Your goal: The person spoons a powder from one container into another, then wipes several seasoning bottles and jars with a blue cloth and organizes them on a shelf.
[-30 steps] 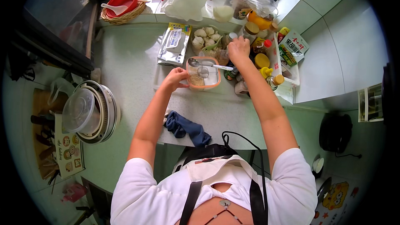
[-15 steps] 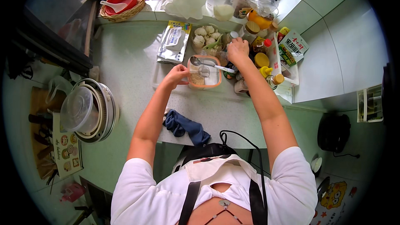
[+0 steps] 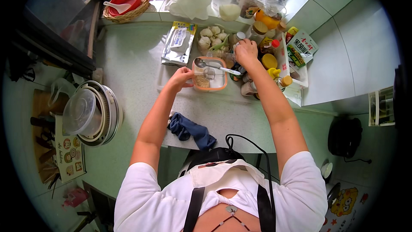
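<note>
An orange-rimmed seasoning box (image 3: 210, 87) with compartments of pale and brownish contents stands on the counter. Across its top lies a spoon (image 3: 217, 67), its light handle reaching over the right rim. At the box's left edge, my left hand (image 3: 182, 78) pinches the rim with its fingertips. My right hand (image 3: 246, 52) reaches in among the jars on the right, its fingers curled down. Something whitish shows by its fingertips, but what they hold is hidden. Just beyond it stands a small white-lidded jar (image 3: 239, 37). Garlic bulbs (image 3: 213, 38) lie behind the box.
A pack of wipes (image 3: 177, 43) is at the back left of the box. Bottles and jars, one yellow-lidded (image 3: 269, 61), crowd the right side. A dark blue cloth (image 3: 191, 131) lies near the front edge. Stacked basins (image 3: 113, 116) stand far left. A black cable (image 3: 257, 146) hangs before me.
The seasoning box and spoon have shifted very slightly left. My right hand has moved only a little among the jars; my left hand stays at the box's edge.
</note>
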The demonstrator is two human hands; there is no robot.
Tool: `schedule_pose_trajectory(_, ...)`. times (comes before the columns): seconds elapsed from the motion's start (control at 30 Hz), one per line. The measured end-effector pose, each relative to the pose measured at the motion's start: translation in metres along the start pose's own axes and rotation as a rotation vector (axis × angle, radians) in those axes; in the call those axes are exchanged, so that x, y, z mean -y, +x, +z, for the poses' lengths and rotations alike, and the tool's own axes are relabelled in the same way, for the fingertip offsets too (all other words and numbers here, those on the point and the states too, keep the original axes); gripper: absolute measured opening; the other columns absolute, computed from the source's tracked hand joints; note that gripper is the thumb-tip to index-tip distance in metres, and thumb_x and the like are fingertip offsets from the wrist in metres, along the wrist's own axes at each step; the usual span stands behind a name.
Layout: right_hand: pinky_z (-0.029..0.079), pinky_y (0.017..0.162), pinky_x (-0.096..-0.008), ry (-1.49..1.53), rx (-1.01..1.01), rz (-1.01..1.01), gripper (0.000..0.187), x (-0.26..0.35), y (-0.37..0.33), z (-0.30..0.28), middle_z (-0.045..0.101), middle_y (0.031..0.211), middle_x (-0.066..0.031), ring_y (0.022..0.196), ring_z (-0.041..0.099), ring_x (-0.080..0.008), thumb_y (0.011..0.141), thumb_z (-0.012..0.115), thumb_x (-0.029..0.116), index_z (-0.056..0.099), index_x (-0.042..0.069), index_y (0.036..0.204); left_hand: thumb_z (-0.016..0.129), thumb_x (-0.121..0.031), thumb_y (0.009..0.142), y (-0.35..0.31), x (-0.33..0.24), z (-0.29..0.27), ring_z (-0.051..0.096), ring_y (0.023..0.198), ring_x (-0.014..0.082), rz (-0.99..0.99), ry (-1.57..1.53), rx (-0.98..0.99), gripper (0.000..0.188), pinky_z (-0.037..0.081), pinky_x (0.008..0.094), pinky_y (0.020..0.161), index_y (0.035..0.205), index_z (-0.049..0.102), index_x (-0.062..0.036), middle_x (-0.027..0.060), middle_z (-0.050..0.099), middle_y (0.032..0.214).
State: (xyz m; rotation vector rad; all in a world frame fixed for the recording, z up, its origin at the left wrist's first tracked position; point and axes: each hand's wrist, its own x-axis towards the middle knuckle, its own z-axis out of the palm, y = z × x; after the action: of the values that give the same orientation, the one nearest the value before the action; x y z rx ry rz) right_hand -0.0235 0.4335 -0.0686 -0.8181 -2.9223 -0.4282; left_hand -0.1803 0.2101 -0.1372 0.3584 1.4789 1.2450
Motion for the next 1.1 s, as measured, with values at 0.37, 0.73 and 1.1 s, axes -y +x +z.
schedule_pose_trajectory(0.37,0.036,0.082,-0.0368,0.139,-0.131,-0.055,0.009,-0.013,-0.009,0.001,0.060,0.087,-0.0029,0.098,0.050,-0.0217,0.062,0.060,0.015,0.067,0.014,0.066,0.062,-0.017,0.075,-0.001,-0.005,-0.007,0.053,0.089,0.0155,-0.020,0.006,-0.002,0.019,0.051,0.0380,0.070,0.084,0.047,-0.0084,0.0017,0.051,0.086)
schedule_pose_trajectory(0.73,0.037,0.077,-0.0357,0.208,-0.290,-0.084,0.004,-0.006,0.001,0.018,0.059,0.077,-0.0019,0.087,0.052,-0.0210,0.061,0.062,0.014,0.066,0.013,0.063,0.060,-0.017,0.077,-0.005,-0.008,-0.009,0.053,0.087,0.0132,0.028,0.087,0.037,0.016,0.050,0.0376,0.073,0.082,0.047,-0.0094,0.0000,0.050,0.084)
schedule_pose_trajectory(1.1,0.034,0.088,-0.0399,0.102,-0.055,-0.037,0.013,0.002,0.003,0.009,0.059,0.086,-0.0034,0.094,0.052,-0.0211,0.067,0.057,0.013,0.068,0.013,0.074,0.060,-0.015,0.078,-0.010,0.003,-0.009,0.051,0.087,0.0124,0.062,0.015,0.013,0.018,0.049,0.0359,0.076,0.090,0.049,-0.0084,0.0016,0.050,0.090)
